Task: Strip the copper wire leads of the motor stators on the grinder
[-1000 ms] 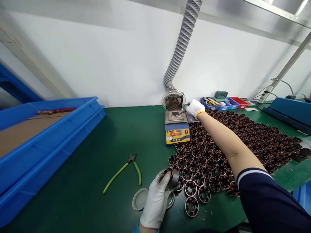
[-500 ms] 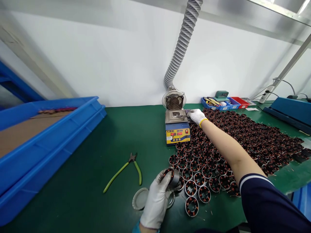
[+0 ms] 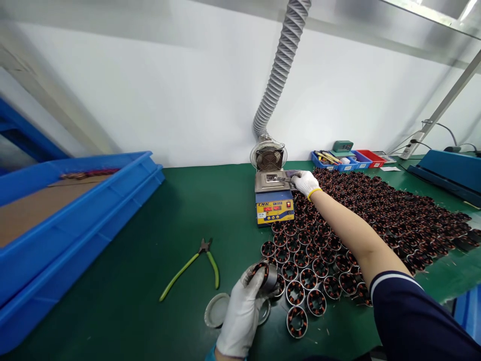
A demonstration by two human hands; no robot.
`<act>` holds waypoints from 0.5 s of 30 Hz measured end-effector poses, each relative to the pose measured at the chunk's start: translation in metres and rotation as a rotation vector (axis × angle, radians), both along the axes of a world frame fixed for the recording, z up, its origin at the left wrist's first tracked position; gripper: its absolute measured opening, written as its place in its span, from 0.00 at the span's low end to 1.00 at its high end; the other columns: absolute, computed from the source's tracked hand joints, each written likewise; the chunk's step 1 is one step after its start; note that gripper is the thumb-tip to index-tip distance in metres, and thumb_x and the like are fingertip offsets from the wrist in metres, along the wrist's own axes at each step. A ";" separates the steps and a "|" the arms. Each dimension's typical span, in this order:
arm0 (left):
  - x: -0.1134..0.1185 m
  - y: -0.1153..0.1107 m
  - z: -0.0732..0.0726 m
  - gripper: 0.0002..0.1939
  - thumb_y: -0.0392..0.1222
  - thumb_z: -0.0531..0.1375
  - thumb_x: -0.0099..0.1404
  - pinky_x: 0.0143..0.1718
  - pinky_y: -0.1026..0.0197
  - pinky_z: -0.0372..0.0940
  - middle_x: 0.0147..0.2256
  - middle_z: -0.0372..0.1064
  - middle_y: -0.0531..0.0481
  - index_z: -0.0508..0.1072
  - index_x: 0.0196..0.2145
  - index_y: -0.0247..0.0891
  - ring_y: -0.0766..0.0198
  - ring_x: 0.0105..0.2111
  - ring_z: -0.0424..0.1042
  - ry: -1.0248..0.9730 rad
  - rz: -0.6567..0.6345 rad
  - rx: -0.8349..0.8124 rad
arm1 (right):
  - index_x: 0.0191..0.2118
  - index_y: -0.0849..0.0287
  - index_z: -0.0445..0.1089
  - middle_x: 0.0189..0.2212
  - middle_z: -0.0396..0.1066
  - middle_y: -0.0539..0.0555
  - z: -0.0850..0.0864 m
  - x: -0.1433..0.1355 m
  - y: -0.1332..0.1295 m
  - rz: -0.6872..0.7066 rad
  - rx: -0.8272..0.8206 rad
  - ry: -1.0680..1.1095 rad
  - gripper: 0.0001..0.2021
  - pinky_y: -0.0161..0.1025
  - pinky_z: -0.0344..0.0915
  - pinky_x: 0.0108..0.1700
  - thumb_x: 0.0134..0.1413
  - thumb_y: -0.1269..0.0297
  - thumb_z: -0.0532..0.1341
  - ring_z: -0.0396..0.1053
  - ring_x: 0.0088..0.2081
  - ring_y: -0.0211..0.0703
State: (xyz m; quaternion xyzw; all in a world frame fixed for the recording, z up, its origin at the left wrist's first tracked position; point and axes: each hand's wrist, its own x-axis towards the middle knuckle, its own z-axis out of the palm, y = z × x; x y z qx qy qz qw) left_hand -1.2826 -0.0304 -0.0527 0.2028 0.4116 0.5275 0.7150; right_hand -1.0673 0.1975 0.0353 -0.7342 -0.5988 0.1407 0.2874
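Observation:
My left hand [image 3: 240, 306], in a white glove, is closed around a motor stator [image 3: 269, 279], a grey ring with dark, copper-wound inside. Farther off, my gloved right hand [image 3: 305, 182] is closed at the right edge of a solder pot [image 3: 276, 198]. From its fingers a thin flat metal tool [image 3: 286, 179] reaches over the pot's small bath of shiny solder; its exact kind is hard to make out. Below the left hand are two shallow round dishes [image 3: 217, 310], one partly covered by the hand. Many similar stators [image 3: 308, 278] stand in rows to the right.
Green-handled cutting pliers [image 3: 205, 245] lie spread on the green table, left of centre. Stacked blue bins [image 3: 112, 200] occupy the left side. A grey exhaust hose [image 3: 278, 65] comes down behind the pot. Small blue and red trays [image 3: 370, 158] stand along the wall.
My right hand and the flat tool have shifted slightly to the right over the pot, showing more of the solder. The left hand keeps its hold on the stator.

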 end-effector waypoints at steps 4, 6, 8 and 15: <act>0.000 0.000 0.001 0.27 0.55 0.72 0.41 0.34 0.59 0.71 0.30 0.74 0.47 0.75 0.33 0.33 0.57 0.34 0.75 -0.006 -0.004 -0.005 | 0.45 0.54 0.75 0.42 0.76 0.52 0.000 -0.008 -0.003 0.003 -0.017 -0.014 0.15 0.32 0.64 0.47 0.53 0.62 0.58 0.72 0.45 0.42; 0.000 0.000 0.000 0.27 0.55 0.72 0.41 0.34 0.60 0.71 0.30 0.74 0.47 0.75 0.33 0.33 0.57 0.35 0.75 -0.008 -0.007 -0.003 | 0.46 0.54 0.75 0.41 0.76 0.51 0.000 -0.010 -0.004 0.007 -0.024 -0.014 0.15 0.32 0.64 0.48 0.54 0.61 0.58 0.72 0.45 0.41; 0.000 0.000 -0.001 0.27 0.55 0.72 0.41 0.34 0.60 0.71 0.30 0.74 0.47 0.75 0.33 0.33 0.57 0.35 0.75 -0.005 -0.007 -0.002 | 0.46 0.54 0.75 0.41 0.76 0.51 0.000 -0.011 -0.005 0.012 -0.027 -0.012 0.15 0.32 0.64 0.48 0.54 0.61 0.58 0.72 0.44 0.41; 0.000 0.000 -0.004 0.26 0.54 0.72 0.44 0.33 0.60 0.71 0.31 0.74 0.46 0.75 0.35 0.33 0.58 0.34 0.74 -0.010 -0.019 0.010 | 0.46 0.54 0.75 0.39 0.76 0.51 -0.003 -0.008 -0.004 0.030 -0.015 0.010 0.16 0.32 0.64 0.47 0.52 0.60 0.58 0.72 0.43 0.40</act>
